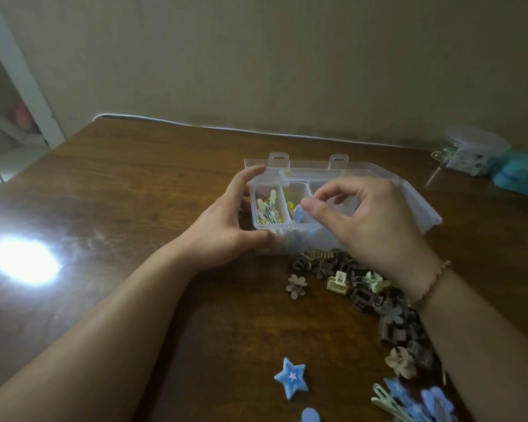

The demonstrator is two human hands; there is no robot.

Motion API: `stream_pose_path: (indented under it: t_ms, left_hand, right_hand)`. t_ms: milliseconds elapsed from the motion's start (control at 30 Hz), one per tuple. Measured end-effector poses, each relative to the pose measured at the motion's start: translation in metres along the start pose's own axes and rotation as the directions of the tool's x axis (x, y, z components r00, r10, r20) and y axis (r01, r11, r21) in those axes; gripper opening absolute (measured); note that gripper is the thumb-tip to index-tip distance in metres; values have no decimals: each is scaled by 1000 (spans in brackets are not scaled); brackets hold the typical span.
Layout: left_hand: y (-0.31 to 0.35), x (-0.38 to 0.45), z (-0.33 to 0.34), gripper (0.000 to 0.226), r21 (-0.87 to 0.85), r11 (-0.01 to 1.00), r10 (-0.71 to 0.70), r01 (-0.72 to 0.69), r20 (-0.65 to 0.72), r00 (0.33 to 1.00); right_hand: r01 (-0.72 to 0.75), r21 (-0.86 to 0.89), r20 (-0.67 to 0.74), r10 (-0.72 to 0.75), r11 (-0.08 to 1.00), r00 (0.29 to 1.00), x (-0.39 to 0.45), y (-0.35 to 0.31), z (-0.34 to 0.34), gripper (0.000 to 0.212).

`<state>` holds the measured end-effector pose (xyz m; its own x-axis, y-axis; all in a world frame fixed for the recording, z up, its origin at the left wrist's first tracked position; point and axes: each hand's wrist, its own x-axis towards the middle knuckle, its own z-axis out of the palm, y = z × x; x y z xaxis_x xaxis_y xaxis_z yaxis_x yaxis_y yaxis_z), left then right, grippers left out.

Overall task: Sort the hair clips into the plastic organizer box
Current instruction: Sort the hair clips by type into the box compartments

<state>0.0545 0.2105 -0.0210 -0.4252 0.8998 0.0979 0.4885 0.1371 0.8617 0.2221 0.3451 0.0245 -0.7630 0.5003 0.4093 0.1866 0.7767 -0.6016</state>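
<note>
The clear plastic organizer box [421,208] stands open mid-table. My left hand [226,226] grips its left end, thumb at the front corner, fingers at the back. Its left compartment holds yellow and cream clips [267,210]. My right hand [363,220] hovers over the middle compartments, thumb and fingers pinched above a small blue clip [297,214] standing in the second compartment; whether they touch it I cannot tell. Loose clips lie near me: a brown pile [387,312], a blue star clip [291,377], and blue clips [424,400] at the lower right.
The wooden table [134,193] meets a beige wall at the back. A round clear container [473,150] and a teal box [521,178] stand at the far right. A bright light glare [26,258] shows on the left. A white shelf frame [16,71] stands beyond the left edge.
</note>
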Motion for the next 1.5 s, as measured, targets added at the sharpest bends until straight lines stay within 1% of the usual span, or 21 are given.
stream_pose_path:
  t_ms: [100,167,200,233,267,300,367,433,467,533,600,733,800,933,1033,1100,1167,1267,1333,1400,1500]
  left_hand:
    - [0,0,1,101,-6,1000,-1,1,-11,1000]
    - [1,0,1,99,-4,1000,1,-1,-15,1000]
    - [2,0,2,98,-5,1000,2,-2,-18,1000]
    - [3,0,2,98,-9,1000,2,-2,-23,1000]
    - [4,0,2,99,-16,1000,-1,0,-29,1000]
    - [4,0,1,100,-22,1000,-3,2,-35,999]
    - [4,0,-1,102,-27,1000,-7,5,-45,999]
    - [2,1,-6,102,-14,1000,-13,12,-60,998]
    - [7,-1,-5,101,1,1000,-3,3,-58,998]
    - [8,-2,-6,100,14,1000,-6,6,-42,999]
    - [7,-2,-7,103,14,1000,-8,8,-15,1000]
    - [8,-4,-6,104,5,1000,0,0,27,1000]
    - [8,-4,-5,104,-1,1000,7,-7,26,1000]
    - [7,-4,-4,107,-7,1000,20,-20,31,999]
    - [5,-3,-4,107,-8,1000,23,-23,27,999]
    - [3,-4,-3,105,-9,1000,28,-28,24,999]
    - [3,-4,-2,104,-7,999,34,-34,23,999]
    - [4,-3,-2,103,-6,999,40,-40,31,999]
    - [5,-3,-1,100,8,999,48,-48,24,999]
    - [6,-4,0,99,13,999,52,-52,17,998]
    - [4,-3,-1,101,7,998,55,-56,20,998]
  right_hand:
    - [39,-17,-51,-40,999,998,-12,-1,-16,9]
    - [81,-3,-22,-81,997,996,-19,-8,-39,8]
    - [101,0,39,-101,995,994,-22,-12,-52,12]
    - [127,-5,133,-125,992,983,-26,-17,-66,18]
    - [160,-20,244,-150,987,958,-30,-20,-77,24]
    - [201,-48,356,-172,978,918,-35,-22,-86,26]
    - [326,-139,548,-202,935,812,-49,-23,-92,27]
    - [431,-200,661,-204,880,722,-68,-17,-85,31]
    - [463,-218,678,-208,859,705,-84,-14,-84,30]
    - [493,-232,678,-224,838,700,-108,-3,-76,26]
    - [488,-253,646,-230,835,728,-120,8,-70,25]
    - [498,-235,464,-354,835,812,-144,22,-71,31]
    - [492,-234,399,-379,838,835,-155,25,-71,36]
    - [513,-305,446,-355,803,822,-165,37,-69,33]
    - [477,-333,422,-324,813,847,-159,42,-70,25]
    - [484,-357,395,-341,799,853,-153,43,-70,19]
    - [499,-409,386,-351,764,853,-146,42,-69,13]
    - [521,-488,428,-328,700,842,-139,40,-67,11]
    - [511,-488,433,-312,708,845,-136,38,-65,10]
    - [486,-479,400,-311,731,862,-134,37,-64,7]
    - [390,-381,259,-308,839,915,-129,33,-65,5]
